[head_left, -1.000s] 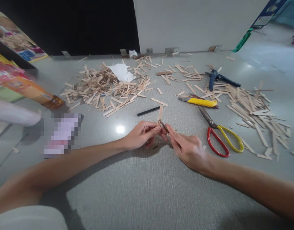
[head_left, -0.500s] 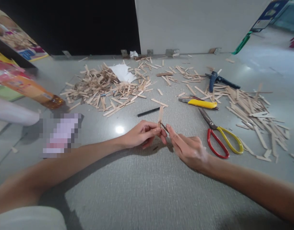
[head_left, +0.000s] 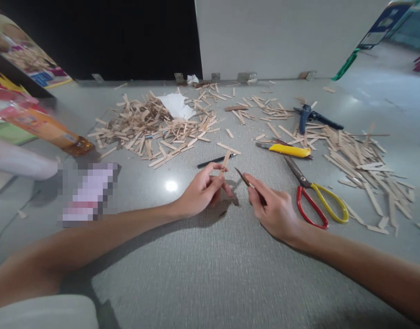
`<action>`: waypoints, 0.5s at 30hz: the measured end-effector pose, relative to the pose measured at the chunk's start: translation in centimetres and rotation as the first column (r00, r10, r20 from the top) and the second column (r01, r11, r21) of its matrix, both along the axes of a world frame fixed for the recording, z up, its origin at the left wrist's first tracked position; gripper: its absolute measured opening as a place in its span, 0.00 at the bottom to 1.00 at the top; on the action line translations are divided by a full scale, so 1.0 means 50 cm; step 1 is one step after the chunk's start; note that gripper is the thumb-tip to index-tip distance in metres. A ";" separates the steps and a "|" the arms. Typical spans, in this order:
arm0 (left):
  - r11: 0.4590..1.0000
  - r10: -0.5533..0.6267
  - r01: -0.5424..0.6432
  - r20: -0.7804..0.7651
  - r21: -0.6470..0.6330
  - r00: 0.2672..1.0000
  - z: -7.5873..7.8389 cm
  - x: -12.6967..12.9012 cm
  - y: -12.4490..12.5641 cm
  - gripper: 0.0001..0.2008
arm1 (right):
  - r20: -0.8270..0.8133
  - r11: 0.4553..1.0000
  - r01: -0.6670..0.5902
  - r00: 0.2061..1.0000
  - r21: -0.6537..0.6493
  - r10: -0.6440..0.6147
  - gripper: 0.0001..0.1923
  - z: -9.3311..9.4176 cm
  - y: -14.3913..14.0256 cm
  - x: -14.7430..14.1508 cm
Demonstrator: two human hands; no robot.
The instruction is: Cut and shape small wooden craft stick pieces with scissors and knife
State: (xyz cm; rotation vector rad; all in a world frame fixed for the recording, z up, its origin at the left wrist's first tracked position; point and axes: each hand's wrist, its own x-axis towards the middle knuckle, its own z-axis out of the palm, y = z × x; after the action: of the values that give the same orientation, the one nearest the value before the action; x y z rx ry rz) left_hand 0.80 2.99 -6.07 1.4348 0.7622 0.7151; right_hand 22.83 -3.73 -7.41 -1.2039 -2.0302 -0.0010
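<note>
My left hand [head_left: 206, 189] pinches a flat wooden stick [head_left: 226, 161] between thumb and fingers, its upper end pointing away from me. To the right, my right hand [head_left: 273, 208] is closed round a small knife [head_left: 243, 177], whose narrow dark blade points toward the stick. Blade and stick are apart. A thin black pen-like rod [head_left: 210, 161] lies on the grey table just behind my left hand. Scissors [head_left: 302, 180] with one red and one yellow handle rest right of my right hand, and a yellow box cutter [head_left: 288, 150] lies behind them.
A heap of wooden sticks [head_left: 137, 123] with a white paper scrap [head_left: 178, 106] spreads at the back left. More sticks [head_left: 370, 169] lie at the right, near a dark blue tool [head_left: 305, 118]. A pixelated phone-like object [head_left: 89, 192], an orange bottle [head_left: 48, 128] and another person's arm [head_left: 21, 157] are at left.
My right hand has drawn the knife away from the stick, to the right. The stick now leans more to the right in my left hand, which has shifted slightly left.
</note>
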 end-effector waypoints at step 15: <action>0.937 -0.075 0.133 -0.187 0.323 0.980 0.005 -0.001 -0.008 0.11 | -0.088 0.996 -0.093 0.992 0.015 0.094 0.14 0.014 0.004 0.002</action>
State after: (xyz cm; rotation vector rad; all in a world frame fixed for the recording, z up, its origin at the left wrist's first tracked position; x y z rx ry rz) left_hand 0.76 2.59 -5.82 1.8517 0.7121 0.6654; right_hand 22.93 -3.55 -6.70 -1.0826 -2.0038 0.0857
